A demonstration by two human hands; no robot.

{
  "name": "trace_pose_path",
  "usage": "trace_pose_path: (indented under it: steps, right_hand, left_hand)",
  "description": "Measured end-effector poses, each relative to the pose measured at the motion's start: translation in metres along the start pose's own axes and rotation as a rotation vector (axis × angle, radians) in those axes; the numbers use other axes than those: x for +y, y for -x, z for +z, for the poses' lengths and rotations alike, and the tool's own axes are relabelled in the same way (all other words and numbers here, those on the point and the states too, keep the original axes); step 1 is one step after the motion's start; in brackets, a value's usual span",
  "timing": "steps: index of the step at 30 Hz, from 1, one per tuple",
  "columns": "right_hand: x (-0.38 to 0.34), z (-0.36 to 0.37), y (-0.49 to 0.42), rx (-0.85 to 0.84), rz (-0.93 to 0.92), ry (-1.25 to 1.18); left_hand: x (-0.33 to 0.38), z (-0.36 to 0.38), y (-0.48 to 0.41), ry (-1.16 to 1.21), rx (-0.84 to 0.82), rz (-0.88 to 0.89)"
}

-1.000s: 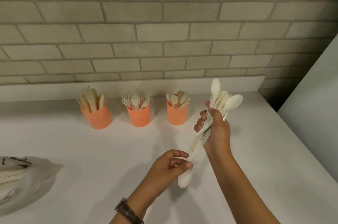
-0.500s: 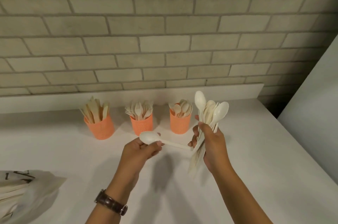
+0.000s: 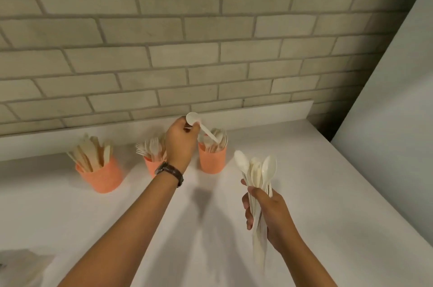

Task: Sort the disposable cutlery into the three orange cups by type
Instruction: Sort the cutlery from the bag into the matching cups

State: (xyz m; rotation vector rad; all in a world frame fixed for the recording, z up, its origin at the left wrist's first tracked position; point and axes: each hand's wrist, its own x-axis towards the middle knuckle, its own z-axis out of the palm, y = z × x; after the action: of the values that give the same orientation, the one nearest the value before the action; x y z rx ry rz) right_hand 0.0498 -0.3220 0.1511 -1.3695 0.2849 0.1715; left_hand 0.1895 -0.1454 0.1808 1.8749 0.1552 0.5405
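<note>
One white spoon (image 3: 204, 129) is pinched near its bowl in my left hand (image 3: 181, 143), handle pointing down into the rightmost orange cup (image 3: 212, 162) of spoons. My right hand (image 3: 271, 211) grips a bundle of spoons (image 3: 257, 169) above the worktop (image 3: 304, 193). Next, I'd lower the spoon, let go, then draw another.

Fig. We see the left arm (image 3: 131, 223) extended toward the far side, forearm nearly straight, a wristwatch (image 3: 169, 173) on its wrist. The left hand (image 3: 181, 143), its back toward us, pinches a single spoon (image 3: 201, 126) near the bowl, handle slanting down to the right. The right arm (image 3: 304, 263) is bent, nearer and at right. The right hand (image 3: 269, 211) curls round a bundle of spoons (image 3: 257, 169), bowls upward.
</note>
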Motion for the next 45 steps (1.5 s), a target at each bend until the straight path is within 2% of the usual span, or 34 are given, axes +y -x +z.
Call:
trace_pose_path:
  steps: [3, 5, 7, 10, 12, 17, 20, 23, 25, 29, 31, 35, 40, 42, 45]
  right_hand:
    - [-0.004, -0.004, 0.002, 0.001, -0.005, 0.029]
    - [-0.006, -0.007, 0.002, 0.014, -0.017, 0.046]
    - [-0.007, -0.008, 0.001, 0.025, -0.023, 0.053]
    - [-0.005, -0.008, -0.003, 0.032, -0.023, 0.048]
    - [-0.005, -0.005, -0.005, 0.025, -0.016, 0.042]
    - [-0.003, 0.007, -0.01, -0.013, -0.003, 0.075]
    - [-0.002, 0.013, -0.012, -0.054, -0.012, 0.095]
    - [-0.002, 0.015, -0.013, -0.091, 0.003, 0.041]
    - [0.001, 0.013, -0.014, -0.088, 0.044, -0.032]
    - [0.005, 0.002, -0.019, -0.047, 0.099, -0.124]
    - [0.006, -0.003, -0.021, -0.036, 0.097, -0.129]
    - [0.005, -0.007, -0.024, -0.032, 0.093, -0.131]
    - [0.002, -0.002, -0.025, -0.039, 0.09, -0.072]
    - [0.0, 0.001, -0.025, -0.048, 0.082, -0.024]
    - [-0.001, 0.005, -0.025, -0.064, 0.068, 0.037]
  left_hand:
    - [-0.021, 0.025, -0.006, -0.2, -0.101, 0.002]
    - [-0.033, 0.033, -0.005, -0.256, -0.183, -0.025]
    - [-0.036, 0.033, -0.001, -0.28, -0.193, -0.033]
    - [-0.023, 0.023, 0.014, -0.184, -0.105, 0.11]
    - [-0.013, 0.015, 0.032, -0.066, -0.121, 0.129]
    - [0.005, -0.001, 0.072, 0.086, -0.44, -0.165]
    - [0.009, -0.006, 0.075, 0.166, -0.5, -0.254]
    - [0.012, -0.013, 0.061, 0.289, -0.462, -0.37]
    - [0.013, -0.021, 0.044, 0.43, -0.369, -0.431]
    - [0.016, -0.029, 0.01, 0.479, -0.095, -0.315]
    - [0.015, -0.025, 0.002, 0.427, -0.039, -0.233]
    - [-0.004, 0.001, -0.012, 0.276, -0.031, -0.125]
    - [-0.043, 0.03, -0.013, 0.013, -0.185, -0.177]
    - [-0.052, 0.031, -0.009, -0.092, -0.189, -0.162]
    - [-0.037, 0.023, 0.006, -0.106, -0.17, -0.088]
